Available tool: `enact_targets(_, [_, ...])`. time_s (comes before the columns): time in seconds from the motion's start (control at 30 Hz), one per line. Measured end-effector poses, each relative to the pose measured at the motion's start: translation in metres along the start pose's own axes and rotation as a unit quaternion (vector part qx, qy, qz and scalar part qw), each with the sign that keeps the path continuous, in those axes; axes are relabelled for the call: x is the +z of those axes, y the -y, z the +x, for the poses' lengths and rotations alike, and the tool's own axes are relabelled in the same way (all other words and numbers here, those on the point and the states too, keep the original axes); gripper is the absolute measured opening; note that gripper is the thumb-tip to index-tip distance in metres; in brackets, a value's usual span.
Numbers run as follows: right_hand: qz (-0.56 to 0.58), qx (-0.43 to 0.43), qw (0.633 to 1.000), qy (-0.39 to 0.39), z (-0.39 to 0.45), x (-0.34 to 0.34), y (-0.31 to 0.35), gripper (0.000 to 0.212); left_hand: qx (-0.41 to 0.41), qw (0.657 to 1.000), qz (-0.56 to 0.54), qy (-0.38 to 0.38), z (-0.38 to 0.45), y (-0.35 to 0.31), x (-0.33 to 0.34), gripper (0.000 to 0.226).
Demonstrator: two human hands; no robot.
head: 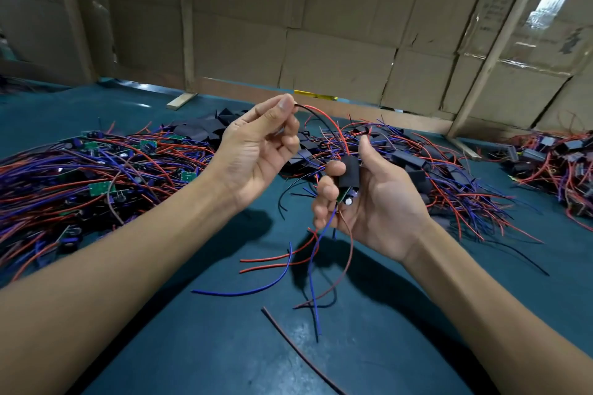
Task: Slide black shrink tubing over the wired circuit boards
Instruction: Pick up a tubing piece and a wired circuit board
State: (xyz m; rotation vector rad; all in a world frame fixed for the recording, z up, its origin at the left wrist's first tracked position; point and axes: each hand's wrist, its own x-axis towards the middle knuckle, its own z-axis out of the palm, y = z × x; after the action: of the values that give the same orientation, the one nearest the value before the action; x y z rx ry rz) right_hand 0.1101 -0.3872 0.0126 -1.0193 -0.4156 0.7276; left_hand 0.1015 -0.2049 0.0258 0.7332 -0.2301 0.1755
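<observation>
Shrink tubing, black sleeve, sits approx. halfway down one circuit board; green board end and a small capacitor stick out below it. Our right hand holds the pair: fingers curled round sleeve and board from the left, thumb up along the right side. Our left hand is raised, thumb and forefinger pinching the tips of the red and black leads, which arc down into the sleeve's top. Other fingers loosely bent.

Step, as we read it: mid-slide. Leads threaded thru, sleeve not yet fully over the board.

Next move prob. needs: keep tension on the leads w/ left hand, push sleeve down w/ right till the board is covered. Capacitor may snag the sleeve edge; go easy there.

Blue, red and brown leads hang from the board's lower end onto the teal table.

Outward: bare wired boards heaped at left, loose black tubing pieces behind our hands, sleeved units piled right. Cardboard wall at back.
</observation>
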Motion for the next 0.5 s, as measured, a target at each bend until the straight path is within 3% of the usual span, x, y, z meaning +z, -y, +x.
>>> enact_targets(0.23, [0.016,-0.006,0.999,0.032,-0.001,0.007,-0.002,0.06,-0.011,0.997,-0.05,-0.052,0.004,0.0,-0.002,0.008])
enact_targets(0.5, [-0.015,-0.042,0.999,0.017,0.001,0.011,-0.01,0.049,-0.031,0.995,-0.062,-0.078,0.006,0.0,-0.009,0.013])
